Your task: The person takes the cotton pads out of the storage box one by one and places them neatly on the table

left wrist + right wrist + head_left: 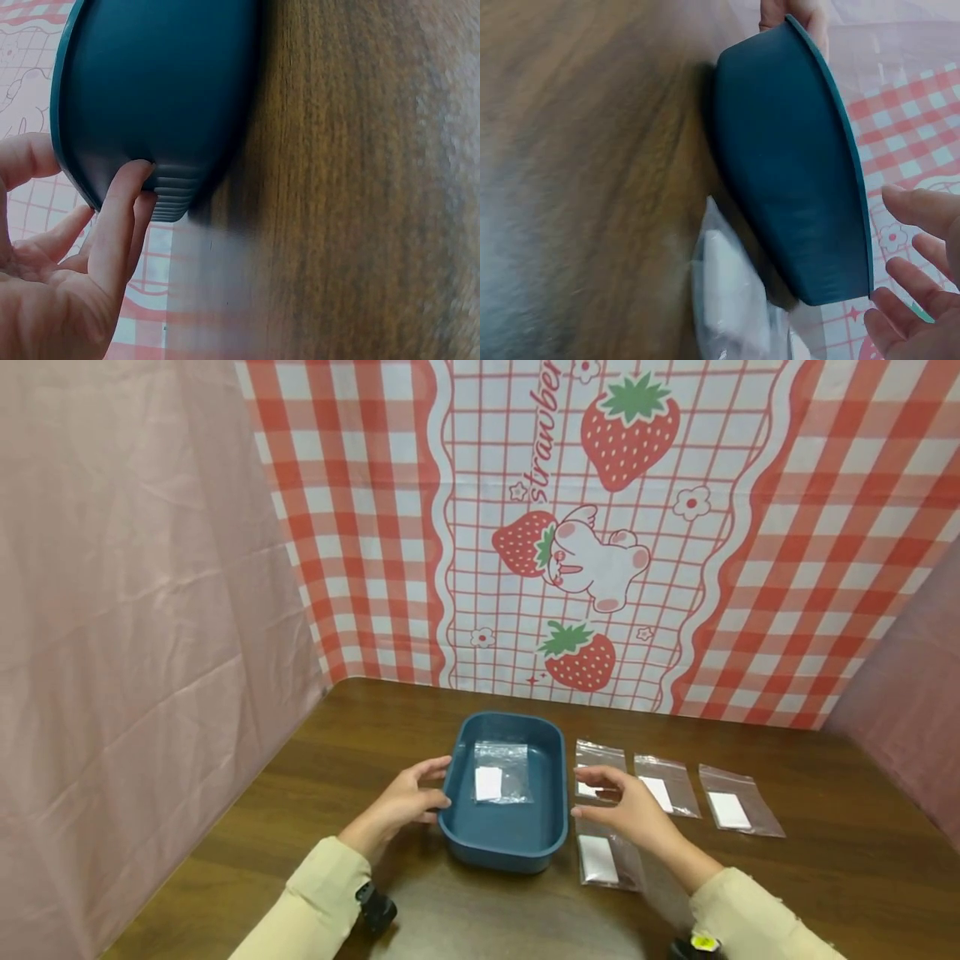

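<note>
The bin (pixel 510 833) lies between the two hands, its long axis running from the near edge of the worktop (pixel 247 860) toward the back edge, so each hand faces one of its long walls. The left hand (pixel 408 793) is the nearer: its fingertips touch the left wall and the rim from outside, the fingers loosely extended rather than wrapped round. The right hand (pixel 622 806) is just beside the right wall, thumb and fingers spread and gripping nothing; whether a fingertip meets the rim at the far corner I cannot tell. The hands are apart, with the bin's whole width between them.

The bin looks upright and level on the worktop. Inside lies one bag (pixel 513 766) with a white card (pixel 488 783) in it, toward the back and left of the bin floor.

Right of the bin are four more bags, each with a white piece. Three make a row slanting from beside the bin toward the right edge: the first bag (pixel 600 752), partly behind the right hand, the middle bag (pixel 678 789) and the outer bag (pixel 738 793). The near bag (pixel 597 860) lies closer to the near edge, just beside the bin's near right corner

The worktop is brown wood grain, with a strawberry cloth (pixel 375 527) hanging along its back edge and pink cloth (pixel 150 610) beyond its left edge
</note>
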Demonstrator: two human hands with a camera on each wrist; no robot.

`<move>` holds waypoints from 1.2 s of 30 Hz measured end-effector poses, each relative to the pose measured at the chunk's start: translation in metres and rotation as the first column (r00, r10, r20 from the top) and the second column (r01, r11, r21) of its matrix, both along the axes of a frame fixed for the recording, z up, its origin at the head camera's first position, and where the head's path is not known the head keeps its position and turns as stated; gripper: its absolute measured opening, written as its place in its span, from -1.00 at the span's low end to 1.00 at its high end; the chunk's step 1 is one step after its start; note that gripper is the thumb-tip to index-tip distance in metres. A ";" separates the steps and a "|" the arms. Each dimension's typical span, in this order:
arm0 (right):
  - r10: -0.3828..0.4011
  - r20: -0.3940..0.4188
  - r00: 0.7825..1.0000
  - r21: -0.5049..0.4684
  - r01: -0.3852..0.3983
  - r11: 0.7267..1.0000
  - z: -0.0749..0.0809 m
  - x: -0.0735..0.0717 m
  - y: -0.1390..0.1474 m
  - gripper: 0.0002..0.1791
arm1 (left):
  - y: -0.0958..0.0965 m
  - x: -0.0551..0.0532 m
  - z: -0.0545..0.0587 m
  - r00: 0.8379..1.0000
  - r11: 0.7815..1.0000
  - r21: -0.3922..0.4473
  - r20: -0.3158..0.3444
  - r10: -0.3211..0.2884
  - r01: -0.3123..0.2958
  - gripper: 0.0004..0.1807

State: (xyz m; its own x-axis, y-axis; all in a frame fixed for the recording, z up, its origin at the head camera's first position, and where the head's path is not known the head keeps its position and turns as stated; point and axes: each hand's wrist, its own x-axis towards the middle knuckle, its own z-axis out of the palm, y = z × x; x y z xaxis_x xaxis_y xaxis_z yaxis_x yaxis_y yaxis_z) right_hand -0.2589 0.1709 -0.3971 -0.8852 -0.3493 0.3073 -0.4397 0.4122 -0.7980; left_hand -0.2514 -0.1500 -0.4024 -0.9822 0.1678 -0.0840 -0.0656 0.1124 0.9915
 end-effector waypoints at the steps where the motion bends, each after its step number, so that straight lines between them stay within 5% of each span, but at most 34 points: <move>1: -0.010 0.001 1.000 -0.004 0.010 1.000 0.002 -0.002 -0.002 -0.43 | 0.000 0.000 0.000 1.000 1.000 -0.001 0.000 0.001 -0.001 -0.27; 19: -0.033 0.027 0.999 -0.031 0.033 0.999 0.023 -0.036 -0.033 -0.46 | 0.000 0.000 0.003 1.000 1.000 0.001 0.010 -0.006 0.006 -0.27; 36: 0.002 0.161 0.987 -0.062 0.008 0.998 0.037 -0.067 -0.069 -0.42 | -0.001 -0.003 0.000 1.000 0.999 -0.035 0.019 0.005 -0.004 -0.27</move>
